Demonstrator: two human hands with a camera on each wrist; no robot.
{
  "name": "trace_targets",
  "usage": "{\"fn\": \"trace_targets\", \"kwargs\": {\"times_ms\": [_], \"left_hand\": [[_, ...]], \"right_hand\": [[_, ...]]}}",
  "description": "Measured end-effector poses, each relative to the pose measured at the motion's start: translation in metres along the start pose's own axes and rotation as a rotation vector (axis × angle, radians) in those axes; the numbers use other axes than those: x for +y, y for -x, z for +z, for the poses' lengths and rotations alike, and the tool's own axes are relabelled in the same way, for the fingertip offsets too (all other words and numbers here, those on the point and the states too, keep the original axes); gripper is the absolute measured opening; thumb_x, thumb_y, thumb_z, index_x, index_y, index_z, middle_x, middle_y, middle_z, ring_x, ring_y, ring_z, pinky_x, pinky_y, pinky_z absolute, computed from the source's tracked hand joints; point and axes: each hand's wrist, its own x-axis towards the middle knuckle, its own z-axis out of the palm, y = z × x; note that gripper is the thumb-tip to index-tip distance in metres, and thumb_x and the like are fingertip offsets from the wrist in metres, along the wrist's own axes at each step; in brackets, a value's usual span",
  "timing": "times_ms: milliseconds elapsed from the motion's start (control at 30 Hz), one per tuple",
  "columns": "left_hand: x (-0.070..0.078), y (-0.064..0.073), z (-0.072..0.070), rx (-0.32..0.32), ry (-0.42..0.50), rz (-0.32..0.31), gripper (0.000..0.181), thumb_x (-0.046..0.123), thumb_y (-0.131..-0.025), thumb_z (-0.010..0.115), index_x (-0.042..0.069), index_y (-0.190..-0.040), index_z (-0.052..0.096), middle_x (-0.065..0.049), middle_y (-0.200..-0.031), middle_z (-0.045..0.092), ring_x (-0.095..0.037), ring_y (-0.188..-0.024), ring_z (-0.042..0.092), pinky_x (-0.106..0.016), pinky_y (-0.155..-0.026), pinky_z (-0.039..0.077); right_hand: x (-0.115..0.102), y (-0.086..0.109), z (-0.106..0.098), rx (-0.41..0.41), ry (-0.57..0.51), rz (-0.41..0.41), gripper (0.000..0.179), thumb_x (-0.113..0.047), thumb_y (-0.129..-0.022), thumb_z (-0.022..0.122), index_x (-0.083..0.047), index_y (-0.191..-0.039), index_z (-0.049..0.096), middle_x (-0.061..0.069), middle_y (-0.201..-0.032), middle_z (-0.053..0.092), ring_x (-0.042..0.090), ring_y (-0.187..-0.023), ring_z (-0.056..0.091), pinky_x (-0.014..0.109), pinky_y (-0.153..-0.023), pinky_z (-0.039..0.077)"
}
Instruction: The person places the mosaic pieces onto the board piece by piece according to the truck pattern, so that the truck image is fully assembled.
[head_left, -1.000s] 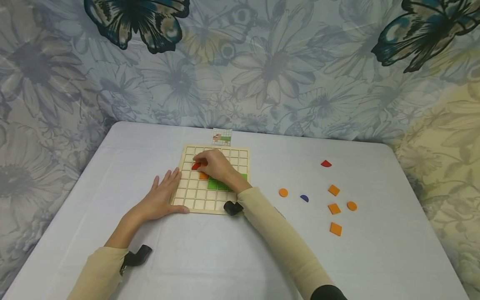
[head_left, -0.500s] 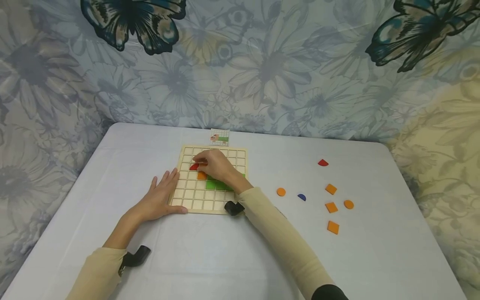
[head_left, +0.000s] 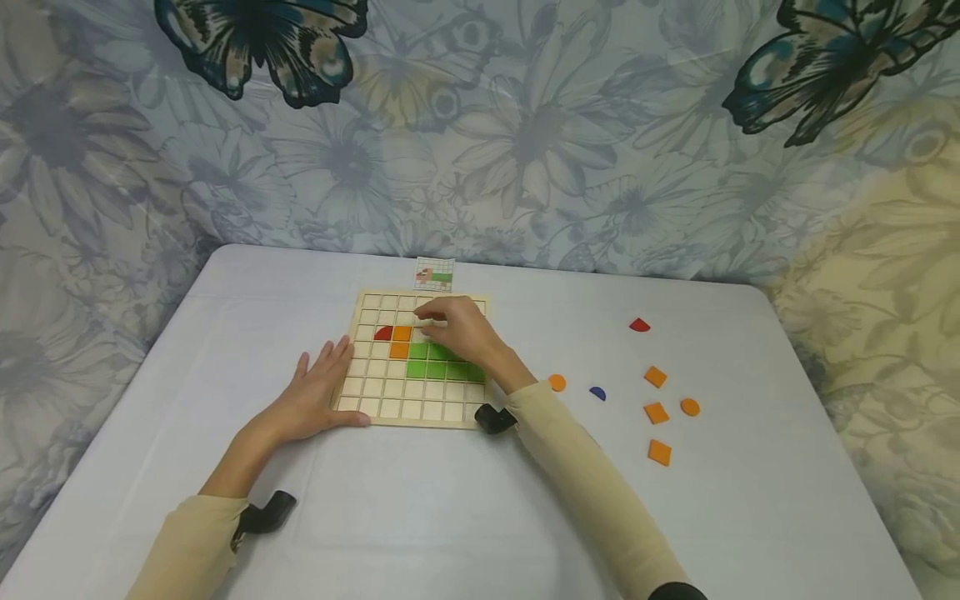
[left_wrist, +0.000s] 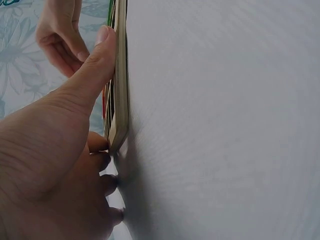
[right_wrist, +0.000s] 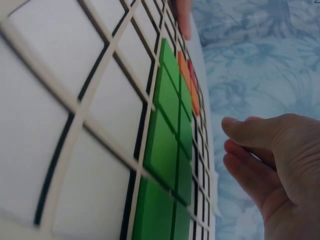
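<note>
A wooden grid board [head_left: 375, 408] lies on the white table. In its cells sit a red quarter-circle piece [head_left: 384, 333], two orange squares [head_left: 402, 333] and a block of green squares [head_left: 437, 370]. My left hand [head_left: 311, 400] is spread at the board's left side, its thumb on the near edge and its fingers along the left edge. Over the upper right of the board hovers my right hand [head_left: 465, 332], holding nothing. Its fingers are loosely bent, and the right wrist view shows the thumb [right_wrist: 250, 131] apart from the board.
Behind the board lies a small printed card [head_left: 434, 274] with a coloured grid picture. To the right are scattered a red piece [head_left: 640, 325], a blue half-circle [head_left: 597, 393], orange circles [head_left: 690, 407] and several orange squares [head_left: 657, 413]. A patterned cloth wall [head_left: 525, 167] rises behind the table.
My right hand has drawn away from the red piece to the right, uncovering an orange square beside it and more green ones. My left hand keeps its place at the board.
</note>
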Motion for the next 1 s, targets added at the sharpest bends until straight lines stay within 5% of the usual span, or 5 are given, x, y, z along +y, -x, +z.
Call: {"fn": "trace_targets", "kwargs": {"times_ms": [467, 1000], "left_hand": [[0.003, 0.002, -0.001, 0.009, 0.01, 0.002, 0.122, 0.053, -0.074, 0.08, -0.006, -0.154, 0.01, -0.02, -0.163, 0.002, -0.042, -0.148, -0.002, -0.061, -0.115, -0.009], [0.002, 0.002, 0.0, 0.018, 0.013, 0.006, 0.122, 0.052, -0.074, 0.08, -0.005, -0.154, 0.009, -0.02, -0.163, 0.001, -0.041, -0.148, -0.003, -0.06, -0.115, -0.01]], "right_hand": [[0.024, 0.019, -0.021, 0.04, 0.008, 0.051, 0.026, -0.002, -0.09, 0.069, 0.0, -0.115, 0.071, 0.01, -0.113, 0.071, 0.023, -0.107, 0.066, 0.028, -0.094, 0.052], [0.048, 0.046, -0.053, 0.187, 0.035, 0.146, 0.023, 0.001, -0.089, 0.069, 0.003, -0.111, 0.071, 0.014, -0.113, 0.071, 0.027, -0.107, 0.067, 0.031, -0.094, 0.052]]}}
